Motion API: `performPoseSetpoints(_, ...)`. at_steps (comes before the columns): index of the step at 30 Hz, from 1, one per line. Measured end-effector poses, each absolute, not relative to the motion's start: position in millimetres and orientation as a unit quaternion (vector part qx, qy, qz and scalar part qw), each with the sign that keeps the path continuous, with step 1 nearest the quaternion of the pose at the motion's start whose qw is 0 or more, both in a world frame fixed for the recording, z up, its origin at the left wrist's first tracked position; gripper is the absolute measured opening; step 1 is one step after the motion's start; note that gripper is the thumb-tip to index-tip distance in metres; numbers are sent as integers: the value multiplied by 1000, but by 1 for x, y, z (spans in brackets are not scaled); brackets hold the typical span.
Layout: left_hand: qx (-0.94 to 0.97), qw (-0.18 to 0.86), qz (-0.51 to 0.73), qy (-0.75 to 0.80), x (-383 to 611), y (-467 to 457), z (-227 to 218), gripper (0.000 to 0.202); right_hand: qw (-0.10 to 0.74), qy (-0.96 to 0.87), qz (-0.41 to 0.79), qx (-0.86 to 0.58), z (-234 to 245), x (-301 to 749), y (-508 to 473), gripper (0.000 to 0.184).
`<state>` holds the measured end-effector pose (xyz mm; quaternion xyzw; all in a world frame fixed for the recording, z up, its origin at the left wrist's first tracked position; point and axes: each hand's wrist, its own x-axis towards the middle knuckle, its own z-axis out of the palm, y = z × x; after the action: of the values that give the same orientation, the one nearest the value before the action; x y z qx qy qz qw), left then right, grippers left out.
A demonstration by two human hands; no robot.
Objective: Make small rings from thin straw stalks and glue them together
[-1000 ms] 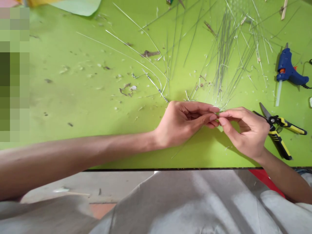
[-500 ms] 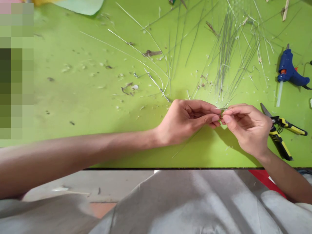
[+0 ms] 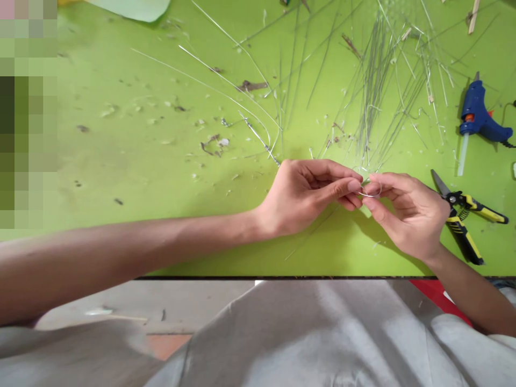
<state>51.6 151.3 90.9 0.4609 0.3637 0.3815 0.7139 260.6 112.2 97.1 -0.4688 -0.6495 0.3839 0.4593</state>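
My left hand (image 3: pixel 314 193) is closed in a pinch on a thin silver wire (image 3: pixel 371 195). The wire bends into a small round loop beyond the fingertips. My right hand (image 3: pixel 409 212) is beside it, with thumb and forefinger apart on either side of the loop; whether a fingertip touches the wire is hard to tell. Left of the hands lies a twisted wire piece (image 3: pixel 258 135), its near end partly hidden by my left hand. Many straight wires (image 3: pixel 374 70) lie in a loose bundle beyond both hands.
Black-and-yellow pliers (image 3: pixel 463 236) lie with handles spread, close to my right wrist. A blue glue gun (image 3: pixel 478 113) with a glue stick is farther right. Scraps and brown bits (image 3: pixel 209 145) are scattered over the green table (image 3: pixel 133 161), whose front edge runs near my body.
The right thumb and forefinger have parted from their pinch at the left fingertips. The wire's curved loop now shows between the hands. The left hand has shifted only slightly.
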Motion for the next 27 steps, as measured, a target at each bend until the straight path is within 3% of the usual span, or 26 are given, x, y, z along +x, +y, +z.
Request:
performPoseSetpoints(7,453,727,376,354,52,153,94,47,459,-652,406,-447,98,260,115,36)
performPoseSetpoints(14,420,740,373,370,53,151,96,45,470,-680,345,-446,96,261,119,21)
performPoseSetpoints(22,422,741,370,368,53,151,94,28,464,-659,350,-478,100,260,117,15)
performPoseSetpoints(27,437,724,380,375,53,151,95,30,453,-618,395,-507,103,259,118,8)
